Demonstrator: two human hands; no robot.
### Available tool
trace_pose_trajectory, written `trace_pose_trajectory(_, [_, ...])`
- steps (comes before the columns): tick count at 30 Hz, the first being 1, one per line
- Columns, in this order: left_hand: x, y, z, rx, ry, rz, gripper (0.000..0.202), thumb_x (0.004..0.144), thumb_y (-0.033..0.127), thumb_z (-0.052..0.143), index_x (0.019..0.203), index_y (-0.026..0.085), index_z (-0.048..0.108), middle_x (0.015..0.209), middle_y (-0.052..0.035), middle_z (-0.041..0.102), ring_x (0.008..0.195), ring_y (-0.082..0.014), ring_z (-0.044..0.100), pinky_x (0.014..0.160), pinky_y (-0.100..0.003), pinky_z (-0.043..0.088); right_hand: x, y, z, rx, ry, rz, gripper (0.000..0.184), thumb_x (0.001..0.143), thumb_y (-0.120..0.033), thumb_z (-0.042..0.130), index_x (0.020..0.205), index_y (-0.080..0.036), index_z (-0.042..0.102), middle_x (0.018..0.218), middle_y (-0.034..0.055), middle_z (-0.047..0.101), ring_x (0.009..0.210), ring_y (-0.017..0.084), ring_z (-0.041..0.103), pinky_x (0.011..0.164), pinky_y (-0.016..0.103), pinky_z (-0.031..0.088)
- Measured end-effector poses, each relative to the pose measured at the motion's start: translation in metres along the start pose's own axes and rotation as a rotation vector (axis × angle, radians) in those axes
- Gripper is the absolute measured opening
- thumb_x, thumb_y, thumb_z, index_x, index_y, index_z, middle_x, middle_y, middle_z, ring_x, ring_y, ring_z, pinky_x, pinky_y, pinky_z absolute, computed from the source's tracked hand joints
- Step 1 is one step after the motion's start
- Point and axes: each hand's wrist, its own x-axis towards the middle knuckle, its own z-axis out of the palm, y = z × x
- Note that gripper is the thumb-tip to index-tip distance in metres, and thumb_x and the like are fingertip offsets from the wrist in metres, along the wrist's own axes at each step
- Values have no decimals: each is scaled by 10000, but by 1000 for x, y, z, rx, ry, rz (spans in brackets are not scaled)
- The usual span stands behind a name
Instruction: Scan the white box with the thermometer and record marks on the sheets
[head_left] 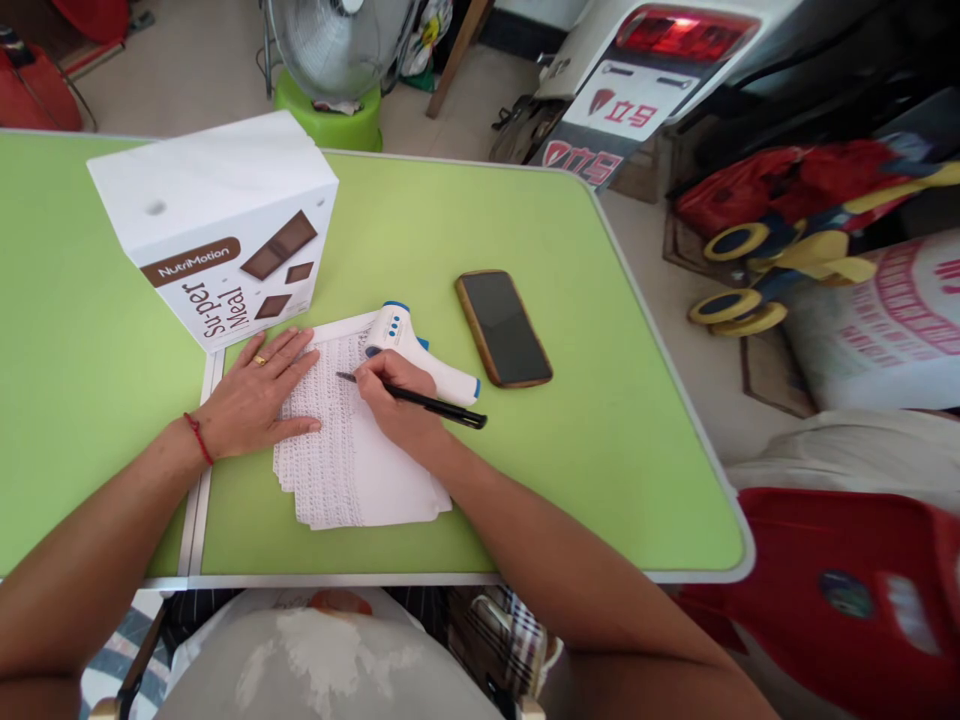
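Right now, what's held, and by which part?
The right hand grips a black pen by its front end, near the tip. The left hand holds nothing; it lies flat on the papers.

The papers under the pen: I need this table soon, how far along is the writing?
Done: dense rows of handwriting fill the left part of the top sheet. In hand: the right hand grips a black pen at those rows, the left hand resting on the sheet. Left: the sheet's right part looks blank.
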Motion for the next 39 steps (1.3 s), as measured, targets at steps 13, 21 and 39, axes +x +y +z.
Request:
trace_pose_trajectory(13, [-1, 0, -1, -41, 2, -2, 806, 928, 675, 407, 1479, 91, 331, 1570, -212, 246, 1472, -359, 198, 1183, -583, 153, 0, -1, -4, -14, -24, -3, 161, 783, -276, 493, 629, -233, 473, 541, -24, 520, 533, 146, 486, 529, 289, 377])
trace_pose_trajectory(21, [0, 1, -1, -7, -3, -1, 815, 930, 673, 401, 1463, 58, 351, 1565, -218, 255, 1469, -355, 211, 1186, -568, 162, -6, -5, 0, 137, -132, -159, 206, 863, -355, 465, 725, -219, 535, 619, -20, 563, 562, 123, 506, 560, 269, 426])
trace_pose_trajectory(39, [1, 0, 0, -24, 3, -4, 799, 927, 664, 423, 1469, 81, 346, 1567, -215, 254, 1472, -354, 205, 1182, -577, 160, -7, -7, 3, 40, -156, -78, 190, 821, -343, 517, 691, -216, 572, 608, -10, 619, 549, 126, 527, 546, 256, 427])
